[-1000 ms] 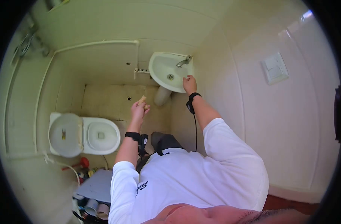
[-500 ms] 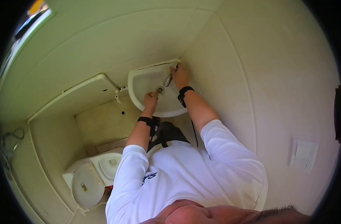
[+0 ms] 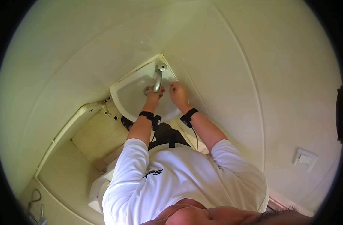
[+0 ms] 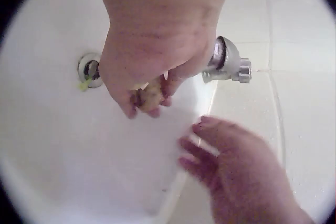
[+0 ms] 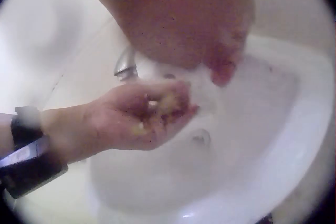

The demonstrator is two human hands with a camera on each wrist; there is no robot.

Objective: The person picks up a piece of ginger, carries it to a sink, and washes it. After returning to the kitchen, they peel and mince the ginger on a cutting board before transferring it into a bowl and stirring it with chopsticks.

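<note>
In the basin, my left hand [image 3: 154,98] is under the spout of the metal tap [image 3: 158,80]. Its fingers curl round a knobby, pale tan piece of ginger [image 4: 152,97], which has darker patches and is partly covered by the fingers. The ginger [image 5: 169,103] also shows within the cupped palm in the right wrist view. My right hand [image 3: 179,95] hovers at the basin's right side, a short way from the left, with loosely bent fingers and nothing in them. The white washbasin [image 3: 124,95] surrounds the left hand.
The drain [image 4: 90,70] lies beside the left hand, a green scrap [image 4: 84,84] at its edge. Walls meet behind the tap. A white pipe [image 3: 75,114] runs along the left wall, and a light switch [image 3: 305,159] is on the right wall.
My left hand has carried the ginger from above the floor into the basin, under the tap. The right hand reached up to the tap handle, then came back down. The view has shifted toward the basin.
</note>
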